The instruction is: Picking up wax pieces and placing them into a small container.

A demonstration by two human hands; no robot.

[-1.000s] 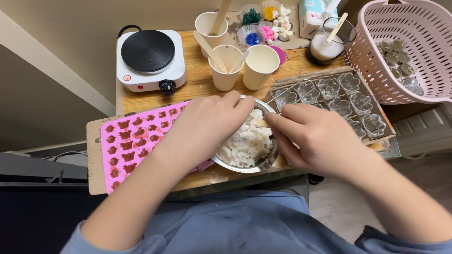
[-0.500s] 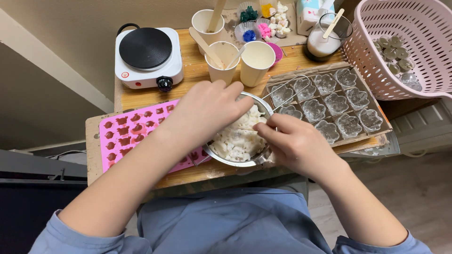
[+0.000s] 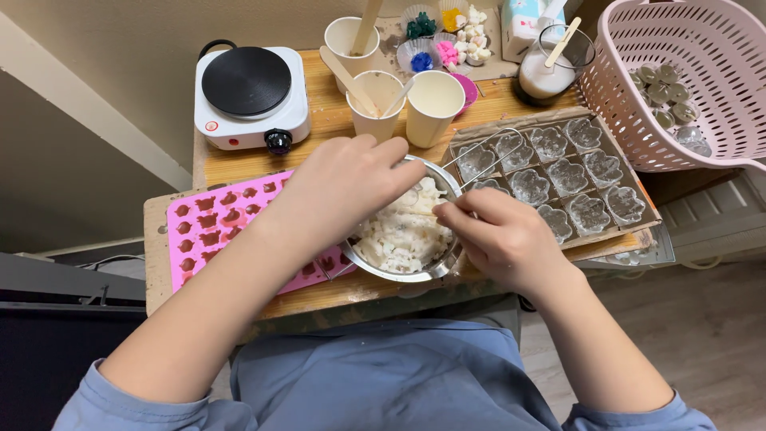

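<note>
White wax chunks [image 3: 403,235] fill metal bowl [image 3: 444,263] at table's front edge. Left hand [image 3: 351,187] cups bowl rim, fingers curled on it. Right hand [image 3: 499,235] pinches thin stick [image 3: 420,214] into chunks, looks like stirring or breaking up. Pink mold [image 3: 215,227] left, clear mold tray [image 3: 558,179] right, paper cups [image 3: 403,100] with sticks behind.
</note>
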